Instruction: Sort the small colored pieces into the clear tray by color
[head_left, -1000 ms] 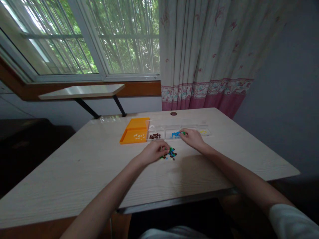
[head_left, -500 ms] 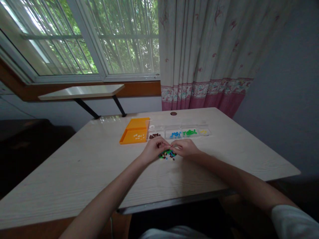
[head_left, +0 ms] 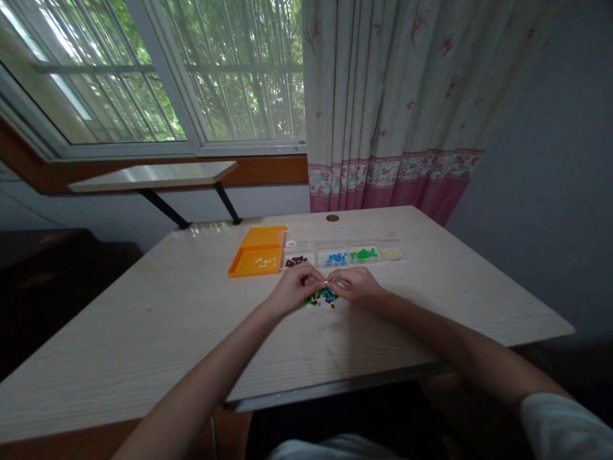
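Observation:
My left hand [head_left: 297, 285] and my right hand [head_left: 355, 283] meet fingertip to fingertip, both closed in a pinch. A small pale piece [head_left: 326, 282] shows between the fingertips and looks gripped from both sides. Just below the fingers lies a loose pile of tiny mixed pieces [head_left: 324, 297], brown, green, blue and pale, partly covered by the hands. Behind the hands stands a clear compartment box holding brown pieces [head_left: 295, 261], blue pieces [head_left: 336, 259], green pieces [head_left: 364, 255] and a few yellow pieces [head_left: 389, 253], each colour in its own section.
An orange open case [head_left: 261, 237] with a few white pieces [head_left: 265, 261] lies left of the clear box. All of this rests on a light wooden table [head_left: 191, 332]. A raised shelf [head_left: 158, 174] stands at the back left, with a window and curtain [head_left: 373, 115] behind.
My right hand came back from the green section to meet my left hand over the pile. In the last half second the hands have stayed together, and a pale piece now shows between them.

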